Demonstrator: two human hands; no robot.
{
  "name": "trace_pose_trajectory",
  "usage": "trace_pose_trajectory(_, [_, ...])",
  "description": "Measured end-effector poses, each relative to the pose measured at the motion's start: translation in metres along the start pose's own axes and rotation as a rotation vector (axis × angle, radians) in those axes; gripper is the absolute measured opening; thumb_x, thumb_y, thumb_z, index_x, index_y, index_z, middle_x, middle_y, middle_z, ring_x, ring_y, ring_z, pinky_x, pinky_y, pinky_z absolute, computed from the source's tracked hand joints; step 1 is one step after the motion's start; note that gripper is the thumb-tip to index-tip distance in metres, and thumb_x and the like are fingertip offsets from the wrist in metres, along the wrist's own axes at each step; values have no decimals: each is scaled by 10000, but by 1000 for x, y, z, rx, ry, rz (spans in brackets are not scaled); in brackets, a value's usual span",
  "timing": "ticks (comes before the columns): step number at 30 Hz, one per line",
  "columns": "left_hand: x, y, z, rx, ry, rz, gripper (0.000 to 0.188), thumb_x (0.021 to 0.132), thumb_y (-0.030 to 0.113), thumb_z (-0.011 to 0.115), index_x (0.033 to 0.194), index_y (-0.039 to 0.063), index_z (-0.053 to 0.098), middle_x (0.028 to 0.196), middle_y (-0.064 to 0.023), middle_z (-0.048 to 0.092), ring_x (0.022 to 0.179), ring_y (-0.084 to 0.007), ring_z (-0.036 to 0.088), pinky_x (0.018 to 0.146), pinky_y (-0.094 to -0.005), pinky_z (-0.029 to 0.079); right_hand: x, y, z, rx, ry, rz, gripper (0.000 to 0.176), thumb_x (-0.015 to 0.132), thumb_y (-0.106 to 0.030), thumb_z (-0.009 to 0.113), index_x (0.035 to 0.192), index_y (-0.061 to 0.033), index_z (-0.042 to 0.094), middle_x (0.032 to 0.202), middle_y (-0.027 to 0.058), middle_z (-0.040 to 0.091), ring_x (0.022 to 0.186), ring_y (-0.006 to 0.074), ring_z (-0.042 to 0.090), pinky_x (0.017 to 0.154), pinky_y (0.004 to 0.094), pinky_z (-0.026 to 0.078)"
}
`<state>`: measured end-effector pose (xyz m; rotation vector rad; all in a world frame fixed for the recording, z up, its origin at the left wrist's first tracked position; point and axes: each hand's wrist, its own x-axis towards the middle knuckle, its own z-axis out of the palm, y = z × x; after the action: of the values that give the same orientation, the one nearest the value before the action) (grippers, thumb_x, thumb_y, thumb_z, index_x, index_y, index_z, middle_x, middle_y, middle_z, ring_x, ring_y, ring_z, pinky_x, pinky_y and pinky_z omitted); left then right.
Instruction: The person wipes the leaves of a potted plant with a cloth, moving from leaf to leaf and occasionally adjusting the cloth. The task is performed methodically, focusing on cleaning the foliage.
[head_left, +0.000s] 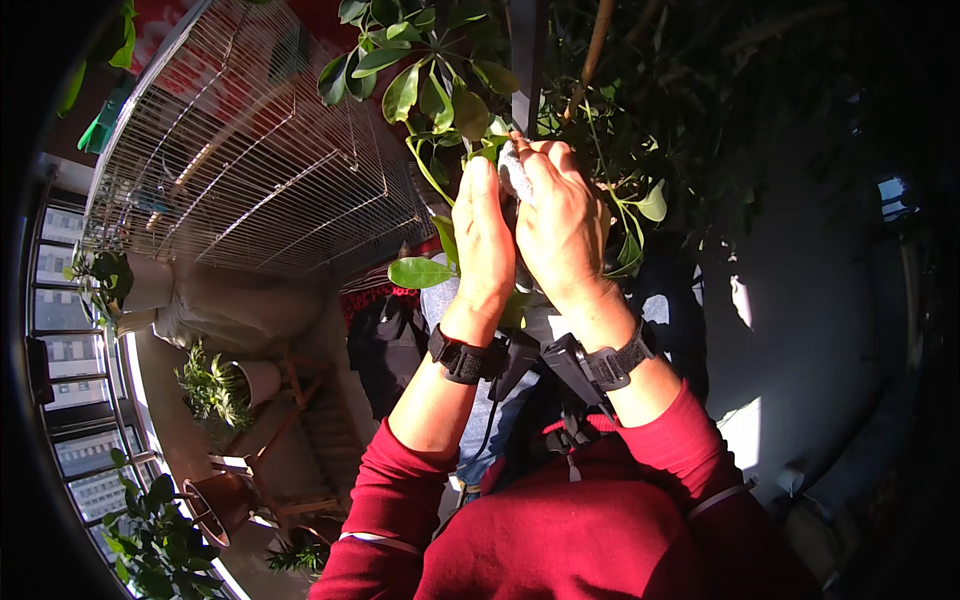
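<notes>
A light grey cloth (514, 172) is bunched in my right hand (562, 210), pinched between thumb and fingers among the leaves of a green potted-type shrub (435, 94). My left hand (484, 229) is raised just beside it, palm turned inward, its fingertips close to a leaf below the cloth. Whether it grips a leaf cannot be told, as its inner side is hidden. A broad green leaf (420, 273) sticks out to the left of my left wrist. Both wrists wear black straps with small black devices.
A wire cage (262, 165) stands at the left, with a green clip (101, 127) near its edge. A dark upright post (527, 67) rises behind my hands. Below the cage are a white pot (260, 381), a brown pot (217, 510) and a barred window (75, 352).
</notes>
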<state>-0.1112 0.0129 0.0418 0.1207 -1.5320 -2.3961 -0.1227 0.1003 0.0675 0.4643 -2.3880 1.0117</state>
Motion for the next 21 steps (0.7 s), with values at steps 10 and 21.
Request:
trace_pose_trajectory(10, [-7,9,4,83,-33,37,487,1077,356,309,1322,-13,510,1241,-102,588,1130,-171,538,999,-315,412,7,-17,-13,4,48,-127,312,787,26,573,1085,-23,649,1087,121,670,965,302,633,865,384,477])
trace_pose_trajectory(21, [-3,-4,-3,176,-125,174,688,1036,525,286,1467,-7,362,1408,-137,491,1293,-214,468,1098,-336,342,13,-20,-23,78,9,-163,348,767,32,596,1104,-22,665,1080,107,681,977,260,642,866,364,477])
